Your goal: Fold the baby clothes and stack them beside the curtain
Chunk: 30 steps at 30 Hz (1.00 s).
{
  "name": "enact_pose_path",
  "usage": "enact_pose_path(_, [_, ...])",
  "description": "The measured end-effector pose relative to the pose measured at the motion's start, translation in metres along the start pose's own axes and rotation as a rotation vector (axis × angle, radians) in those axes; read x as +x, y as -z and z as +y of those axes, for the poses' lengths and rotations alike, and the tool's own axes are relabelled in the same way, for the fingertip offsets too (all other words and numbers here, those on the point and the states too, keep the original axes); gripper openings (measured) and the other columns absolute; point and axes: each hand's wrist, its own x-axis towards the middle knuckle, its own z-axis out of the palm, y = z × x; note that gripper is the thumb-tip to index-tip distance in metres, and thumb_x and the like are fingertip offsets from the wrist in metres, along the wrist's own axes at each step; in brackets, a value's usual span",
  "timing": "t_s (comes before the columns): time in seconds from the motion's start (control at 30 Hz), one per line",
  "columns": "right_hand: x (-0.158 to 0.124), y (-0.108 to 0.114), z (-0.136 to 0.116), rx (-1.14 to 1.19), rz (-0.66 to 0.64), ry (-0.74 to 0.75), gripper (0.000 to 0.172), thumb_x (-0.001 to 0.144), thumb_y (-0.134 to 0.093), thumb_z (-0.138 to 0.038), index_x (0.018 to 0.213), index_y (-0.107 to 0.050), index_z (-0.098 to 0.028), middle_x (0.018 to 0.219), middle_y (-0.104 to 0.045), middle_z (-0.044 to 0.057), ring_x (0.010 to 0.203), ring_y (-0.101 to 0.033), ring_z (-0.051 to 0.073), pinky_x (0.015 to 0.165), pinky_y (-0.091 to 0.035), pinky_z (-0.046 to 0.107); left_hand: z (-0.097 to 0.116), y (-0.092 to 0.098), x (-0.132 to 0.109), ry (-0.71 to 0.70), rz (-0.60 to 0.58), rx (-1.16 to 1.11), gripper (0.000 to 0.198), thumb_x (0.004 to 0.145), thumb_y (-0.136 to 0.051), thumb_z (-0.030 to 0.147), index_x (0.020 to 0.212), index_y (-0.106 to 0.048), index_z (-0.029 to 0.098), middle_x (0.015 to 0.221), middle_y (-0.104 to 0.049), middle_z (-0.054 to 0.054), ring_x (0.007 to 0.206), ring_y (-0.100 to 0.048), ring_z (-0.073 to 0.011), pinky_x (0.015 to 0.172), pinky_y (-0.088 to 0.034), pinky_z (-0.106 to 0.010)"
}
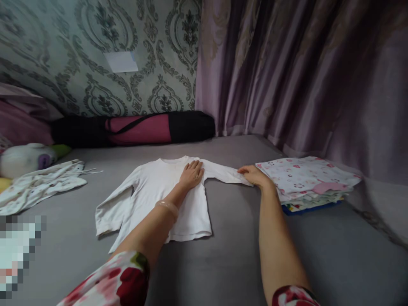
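A white long-sleeved shirt (156, 182) lies spread on the grey bed sheet (229, 263), its neckline toward the wall. My left hand (191, 174) rests flat on the shirt's chest near the right-hand shoulder, fingers stretched out. At the cuff of the sleeve that reaches out to the right, my right hand (253, 175) has its thumb and fingers closed on the fabric. The other sleeve slants down to the left, lying loose. Part of the shirt's lower left side is hidden behind my left forearm.
A stack of folded clothes (306, 178), patterned white on top, sits just right of my right hand. At left lie a crumpled patterned garment (47, 185) and a white plush toy (25, 159). A black and pink long bag (140, 129) lines the wall; purple curtains (287, 76) hang at right.
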Motion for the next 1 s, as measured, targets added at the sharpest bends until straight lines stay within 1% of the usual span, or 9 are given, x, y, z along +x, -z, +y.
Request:
enact_pose_path(0.1, [0.0,-0.005,-0.004,-0.173,0.146,-0.079,0.04,0.086,-0.047,-0.011,0.12,-0.066,-0.018,0.122,-0.065,0.013,0.113,-0.059,0.025,0.09,-0.045,0.032,0.001,0.001,-0.001,0.001,0.011,-0.005,0.051,0.1,-0.028,0.037,0.144,-0.039,0.015,0.155,-0.035,-0.013,0.144,-0.028,-0.0239,0.118,-0.019,-0.045])
enact_pose_path(0.2, [-0.001,-0.01,-0.01,-0.29,0.172,-0.129,0.04,0.086,-0.05,-0.017,0.124,-0.064,-0.013,0.131,-0.058,0.019,0.124,-0.052,0.031,0.099,-0.04,0.037,0.003,0.003,-0.002,-0.001,0.025,-0.006,0.049,0.099,-0.029,0.036,0.143,-0.04,0.015,0.155,-0.034,-0.013,0.143,-0.03,-0.0231,0.118,-0.021,-0.044])
enact_pose_path(0.37, [-0.004,-0.004,-0.019,-0.168,0.194,-0.202,0.033,0.083,-0.054,-0.023,0.11,-0.07,-0.015,0.12,-0.065,0.018,0.112,-0.06,0.031,0.089,-0.045,0.036,0.003,0.004,-0.002,-0.004,-0.007,-0.008,0.051,0.099,-0.027,0.036,0.145,-0.039,0.016,0.157,-0.031,-0.009,0.145,-0.026,-0.0254,0.118,-0.019,-0.046])
enact_pose_path(0.47, [-0.01,0.005,-0.035,0.002,0.386,-0.098,0.029,0.083,-0.054,-0.028,0.103,-0.071,-0.017,0.107,-0.07,0.016,0.102,-0.063,0.029,0.083,-0.046,0.034,0.002,0.003,-0.002,-0.005,-0.009,0.005,0.052,0.1,-0.026,0.038,0.146,-0.038,0.019,0.157,-0.031,-0.007,0.146,-0.024,-0.0255,0.118,-0.019,-0.046])
enact_pose_path(0.57, [-0.021,0.011,-0.065,0.297,0.563,0.19,0.028,0.083,-0.054,-0.032,0.099,-0.069,-0.015,0.093,-0.072,0.011,0.09,-0.064,0.024,0.079,-0.047,0.032,0.003,0.001,-0.003,-0.022,0.02,0.036,0.052,0.1,-0.026,0.042,0.147,-0.038,0.023,0.157,-0.033,-0.004,0.146,-0.024,-0.0244,0.118,-0.021,-0.046])
enact_pose_path(0.67, [-0.033,0.011,-0.096,0.612,0.53,0.537,0.031,0.084,-0.056,-0.039,0.098,-0.07,-0.015,0.09,-0.072,0.007,0.081,-0.064,0.019,0.074,-0.049,0.029,0.003,-0.001,-0.004,-0.033,0.036,0.076,0.056,0.099,-0.024,0.046,0.149,-0.034,0.022,0.157,-0.033,-0.004,0.146,-0.024,-0.0254,0.117,-0.023,-0.047])
enact_pose_path(0.73, [-0.039,0.012,-0.108,0.705,0.473,0.65,0.032,0.085,-0.057,-0.041,0.098,-0.071,-0.016,0.091,-0.073,0.006,0.078,-0.064,0.018,0.073,-0.048,0.027,0.003,-0.002,-0.004,-0.032,0.034,0.098,0.059,0.099,-0.021,0.047,0.151,-0.031,0.019,0.157,-0.031,-0.005,0.146,-0.024,-0.0267,0.117,-0.024,-0.047])
enact_pose_path(0.83, [-0.041,0.017,-0.106,0.704,0.466,0.681,0.029,0.085,-0.058,-0.038,0.098,-0.073,-0.018,0.094,-0.073,0.005,0.079,-0.063,0.017,0.073,-0.048,0.027,0.003,-0.003,-0.003,-0.026,0.015,0.104,0.062,0.099,-0.019,0.049,0.152,-0.028,0.018,0.159,-0.029,-0.005,0.146,-0.024,-0.0279,0.117,-0.023,-0.047])
enact_pose_path(1.0, [-0.026,0.031,-0.061,0.599,0.561,0.512,0.032,0.085,-0.054,-0.036,0.102,-0.074,-0.017,0.087,-0.073,0.005,0.068,-0.06,0.016,0.068,-0.047,0.028,0.003,-0.001,0.0,0.01,-0.031,0.089,0.063,0.098,-0.02,0.052,0.153,-0.026,0.021,0.16,-0.026,-0.002,0.147,-0.021,-0.0285,0.118,-0.018,-0.047])
